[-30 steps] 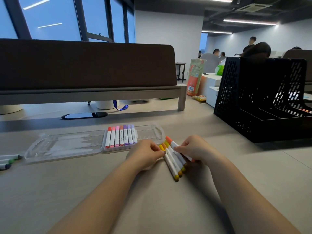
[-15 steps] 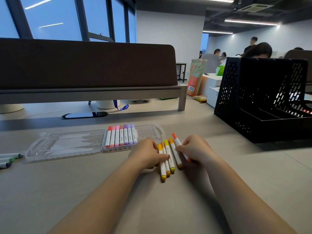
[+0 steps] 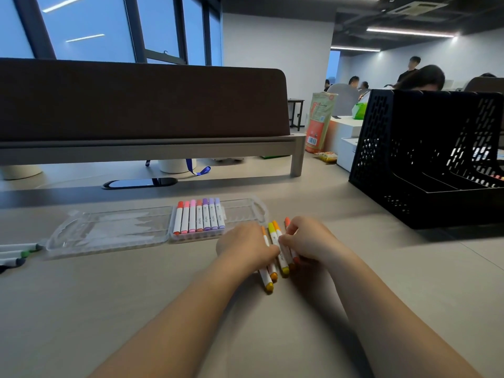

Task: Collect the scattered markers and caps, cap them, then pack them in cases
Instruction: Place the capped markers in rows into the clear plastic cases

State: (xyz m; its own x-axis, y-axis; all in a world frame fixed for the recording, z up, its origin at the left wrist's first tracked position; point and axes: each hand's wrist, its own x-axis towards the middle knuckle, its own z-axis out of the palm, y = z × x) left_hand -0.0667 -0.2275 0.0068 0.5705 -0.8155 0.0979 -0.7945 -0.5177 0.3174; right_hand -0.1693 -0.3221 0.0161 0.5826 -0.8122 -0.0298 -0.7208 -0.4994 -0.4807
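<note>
A black mesh file rack (image 3: pixel 425 170) stands right. The clear case (image 3: pixel 109 233) lies open flat, seven red-to-purple markers (image 3: pixel 199 218) lined in its right half. Just before it, left hand (image 3: pixel 245 246) and right hand (image 3: pixel 308 241) curl close together around the yellow and orange markers (image 3: pixel 268 282), bunched on the desk (image 3: pixel 136 309).

We see the grey counter (image 3: pixel 136 309) bearing an open clear case (image 3: pixel 109 230), loose markers (image 3: pixel 284 266) beside it, a black file rack (image 3: pixel 409 186)

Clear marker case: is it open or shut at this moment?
Open. The clear marker case lies flat on the desk with its lid spread out to the left, and a row of capped markers sits uncovered in its tray.
</note>
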